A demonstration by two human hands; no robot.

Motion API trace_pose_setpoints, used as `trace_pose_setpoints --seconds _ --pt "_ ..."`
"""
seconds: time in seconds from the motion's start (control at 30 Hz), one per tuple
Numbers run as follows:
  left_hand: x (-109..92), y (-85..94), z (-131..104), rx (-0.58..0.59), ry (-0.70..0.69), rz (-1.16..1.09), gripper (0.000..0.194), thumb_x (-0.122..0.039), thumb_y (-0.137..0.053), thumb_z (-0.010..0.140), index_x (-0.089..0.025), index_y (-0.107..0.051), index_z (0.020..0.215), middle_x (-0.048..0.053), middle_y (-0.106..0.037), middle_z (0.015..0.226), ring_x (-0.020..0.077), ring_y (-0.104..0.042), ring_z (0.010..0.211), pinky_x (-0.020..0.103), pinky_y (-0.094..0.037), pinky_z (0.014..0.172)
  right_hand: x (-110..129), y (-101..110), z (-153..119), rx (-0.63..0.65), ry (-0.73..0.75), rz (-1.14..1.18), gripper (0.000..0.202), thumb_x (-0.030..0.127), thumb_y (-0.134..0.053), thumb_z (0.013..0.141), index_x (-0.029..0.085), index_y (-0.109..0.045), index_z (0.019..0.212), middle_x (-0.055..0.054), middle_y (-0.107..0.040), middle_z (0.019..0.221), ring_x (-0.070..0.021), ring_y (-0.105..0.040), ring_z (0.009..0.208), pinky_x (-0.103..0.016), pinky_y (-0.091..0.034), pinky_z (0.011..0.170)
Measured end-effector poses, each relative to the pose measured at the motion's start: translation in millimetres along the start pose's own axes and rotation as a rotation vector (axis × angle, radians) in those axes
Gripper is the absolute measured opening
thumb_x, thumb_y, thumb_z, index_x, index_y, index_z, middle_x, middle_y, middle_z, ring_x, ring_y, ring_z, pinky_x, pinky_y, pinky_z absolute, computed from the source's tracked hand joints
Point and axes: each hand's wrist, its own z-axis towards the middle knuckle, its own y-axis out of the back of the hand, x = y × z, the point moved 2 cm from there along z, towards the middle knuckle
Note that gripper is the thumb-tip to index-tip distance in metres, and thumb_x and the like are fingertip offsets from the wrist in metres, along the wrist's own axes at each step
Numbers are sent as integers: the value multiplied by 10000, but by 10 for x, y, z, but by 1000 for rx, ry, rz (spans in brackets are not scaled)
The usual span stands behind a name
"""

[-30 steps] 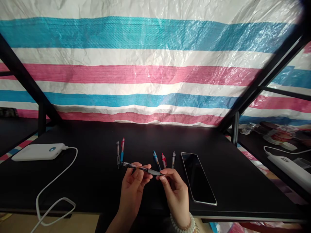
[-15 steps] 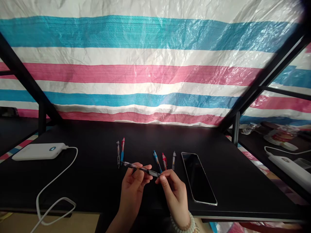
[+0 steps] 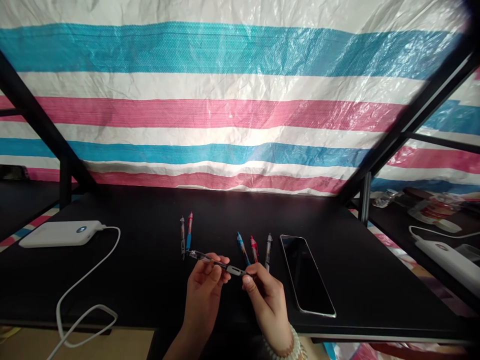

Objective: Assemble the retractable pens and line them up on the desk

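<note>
Pen turned, right hand shifted left

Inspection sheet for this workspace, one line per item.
Surface: black desk; no spill seen.
Job's things: held pen; on the desk, dark-grip pen beside red-and-blue pen; right of them, blue pen, red pen, grey pen.
Clutter: phone, screen dark, at right; white power bank at left.
Hands: left hand grips the held pen's barrel; right hand pinches its tip end.
Cables: white cable from power bank, over the desk's front edge; second white cable at right.
Surroundings: striped sheet behind, black slanted bars both sides.
</note>
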Motion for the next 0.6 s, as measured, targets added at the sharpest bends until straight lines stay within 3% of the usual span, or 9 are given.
trace_pose_setpoints --seconds 0.27,0.47,0.6 --pt "11 24 12 16 -63 20 159 -250 -847 653 -187 -727 736 25 -631 818 114 -563 704 199 -464 604 75 -9 2 61 61 -18 347 346 -438 999 196 -487 690 10 -441 674 -142 -435 622 -255 -338 572" --pt "17 24 23 7 -83 36 165 -257 -855 639 -185 -713 683 24 -605 782 147 -568 768 229 -469 668 64 -5 0 98 67 6 379 359 -440 995 198 -430 652 18 -390 655 -141 -397 608 -265 -302 555" --pt "19 6 8 70 -132 61 160 -255 -840 658 -183 -700 634 17 -599 738 153 -555 775 260 -463 753 15 -10 -16 73 36 33 435 365 -382 1015 203 -339 614 22 -345 637 -136 -357 587 -274 -279 546"
